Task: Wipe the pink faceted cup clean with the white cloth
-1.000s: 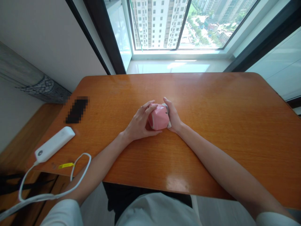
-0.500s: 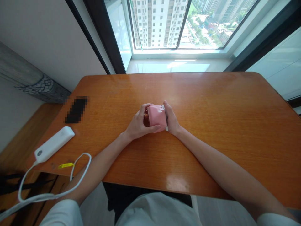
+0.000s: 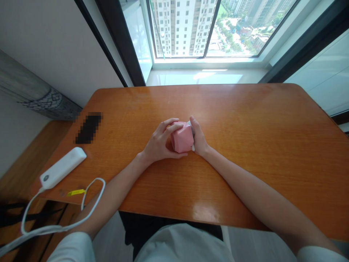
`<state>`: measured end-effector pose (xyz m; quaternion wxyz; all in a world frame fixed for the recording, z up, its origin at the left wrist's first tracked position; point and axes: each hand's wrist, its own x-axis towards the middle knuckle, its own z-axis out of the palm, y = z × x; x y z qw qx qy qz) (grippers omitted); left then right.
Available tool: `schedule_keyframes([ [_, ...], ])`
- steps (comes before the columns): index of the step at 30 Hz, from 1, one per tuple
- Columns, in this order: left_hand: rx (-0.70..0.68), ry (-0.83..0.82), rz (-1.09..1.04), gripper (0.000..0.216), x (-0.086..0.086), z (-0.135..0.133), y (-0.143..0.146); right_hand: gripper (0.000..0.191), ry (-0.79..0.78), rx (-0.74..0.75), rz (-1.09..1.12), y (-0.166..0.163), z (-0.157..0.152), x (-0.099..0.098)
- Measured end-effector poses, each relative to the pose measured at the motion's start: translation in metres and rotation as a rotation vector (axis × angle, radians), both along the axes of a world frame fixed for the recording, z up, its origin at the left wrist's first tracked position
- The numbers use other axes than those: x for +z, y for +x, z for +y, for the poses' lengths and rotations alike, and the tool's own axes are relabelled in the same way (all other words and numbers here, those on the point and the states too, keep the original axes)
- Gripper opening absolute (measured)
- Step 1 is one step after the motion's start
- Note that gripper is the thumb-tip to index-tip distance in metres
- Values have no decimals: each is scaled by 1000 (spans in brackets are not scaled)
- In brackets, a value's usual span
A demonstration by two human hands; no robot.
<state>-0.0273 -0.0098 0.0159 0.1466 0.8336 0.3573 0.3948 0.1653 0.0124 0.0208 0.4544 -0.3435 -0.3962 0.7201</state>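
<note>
A small, glossy pink packet (image 3: 183, 139), roughly box-shaped, is between my hands above the middle of the wooden table (image 3: 245, 153). White material shows along its right side. My left hand (image 3: 163, 141) is curved around the packet's left side, fingers over its top and thumb stretched along the lower edge. My right hand (image 3: 199, 138) grips the right end, thumb pointing up. Its other fingers are hidden behind the packet, and I cannot make out what the white part is.
On the table's left side lie a white power strip (image 3: 63, 167) with a white cable (image 3: 99, 198), a yellow tag (image 3: 76, 192) and a dark, pixelated object (image 3: 88, 128). The cable passes over my left forearm. A window (image 3: 204, 29) stands beyond the far edge.
My left fingers have shifted further over the packet's top, and the left thumb has slid down off its front to the lower edge. The right hand has hardly moved.
</note>
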Motion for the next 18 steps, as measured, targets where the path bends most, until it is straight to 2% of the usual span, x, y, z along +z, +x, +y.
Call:
schedule_keyframes([
  [4,30,-141,-148,91,5,-2,7,81,29,-4,-35,3,-1,-11],
  [8,51,-318,-162,85,0,-1,4,82,41,22,-81,5,2,-21],
  [10,15,-258,-132,98,-5,1,1,81,53,15,-78,5,3,-21],
  [13,-66,-44,-1,122,-11,5,-4,76,29,12,-47,4,2,-14],
  [16,-82,80,167,112,-13,8,-8,76,-27,47,-7,3,1,-6],
  [18,-70,96,185,102,-12,8,-9,77,-34,46,-11,2,1,-5],
])
